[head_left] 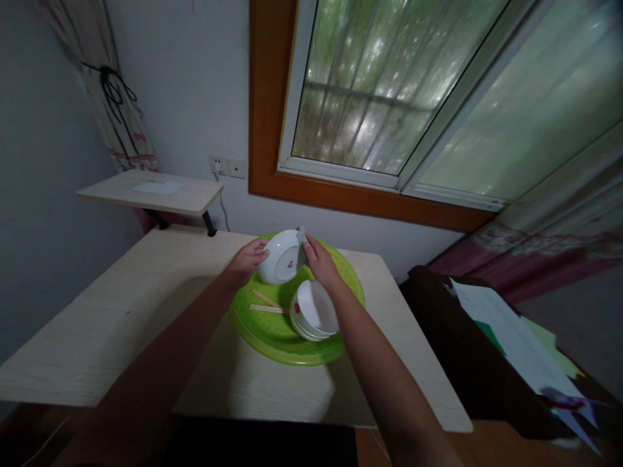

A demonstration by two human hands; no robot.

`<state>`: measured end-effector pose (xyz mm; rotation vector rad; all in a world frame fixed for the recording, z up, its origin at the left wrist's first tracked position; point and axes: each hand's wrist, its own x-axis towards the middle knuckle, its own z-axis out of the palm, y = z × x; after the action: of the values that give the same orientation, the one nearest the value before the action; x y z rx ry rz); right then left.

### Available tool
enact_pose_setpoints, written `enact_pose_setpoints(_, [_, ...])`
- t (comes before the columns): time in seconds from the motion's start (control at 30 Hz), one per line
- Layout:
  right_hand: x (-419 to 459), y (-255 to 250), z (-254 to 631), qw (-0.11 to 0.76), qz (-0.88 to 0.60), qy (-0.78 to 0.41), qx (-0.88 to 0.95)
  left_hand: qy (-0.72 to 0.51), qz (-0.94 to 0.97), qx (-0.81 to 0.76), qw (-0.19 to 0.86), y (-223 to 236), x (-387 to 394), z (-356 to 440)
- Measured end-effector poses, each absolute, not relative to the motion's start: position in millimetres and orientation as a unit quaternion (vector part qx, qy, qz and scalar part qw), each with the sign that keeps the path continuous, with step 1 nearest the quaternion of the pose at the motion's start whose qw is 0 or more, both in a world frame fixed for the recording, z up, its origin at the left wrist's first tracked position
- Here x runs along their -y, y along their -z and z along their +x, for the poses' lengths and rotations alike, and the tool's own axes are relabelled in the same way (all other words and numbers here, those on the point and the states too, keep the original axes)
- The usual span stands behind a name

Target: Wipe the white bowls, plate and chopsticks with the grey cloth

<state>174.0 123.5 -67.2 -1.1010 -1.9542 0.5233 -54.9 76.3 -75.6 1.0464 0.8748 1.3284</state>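
My left hand [247,263] grips the left rim of a white plate [278,259], thumb on the near face. The plate is tilted up over a green basin [272,353], its underside with a small coloured mark turned towards me. At the plate's upper right edge, my right hand [318,256] is closed on a small grey piece that looks like cloth [301,235], pressed to the rim. Below my right hand, a stack of white bowls [314,314] lies tipped in the basin. Light wooden chopsticks [267,309] rest left of the bowls, their right ends hidden.
The basin stands on a pale wooden desk [121,311]. A small raised shelf [195,196] with a paper label is at the back left. Behind are a wall socket [218,165] and a window [370,84]. Papers [511,331] lie on dark furniture at the right.
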Motion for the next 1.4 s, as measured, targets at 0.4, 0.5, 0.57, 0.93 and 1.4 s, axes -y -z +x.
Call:
enact_pose_setpoints(0.4, [-124, 70, 173, 0.412, -0.442, -0.222, 0.766, -0.579, 0.440, -0.375, 0.575, 73, -77, -58])
enact_pose_setpoints(0.5, [-115, 62, 170, 0.406, -0.395, -0.161, 0.808, -0.572, 0.446, -0.380, 0.574, 73, -76, -57])
enact_pose_setpoints(0.57, [-107, 55, 166, 0.386, -0.357, -0.117, 0.843, -0.566, 0.452, -0.378, 0.576, 74, -76, -55])
enact_pose_setpoints(0.93, [-107, 53, 162, 0.390, -0.318, -0.113, 0.857, -0.568, 0.458, -0.374, 0.573, 78, -79, -56])
enact_pose_setpoints(1.4, [-138, 87, 181, 0.382, -0.493, -0.319, 0.714, -0.603, 0.429, -0.370, 0.561, 67, -74, -59])
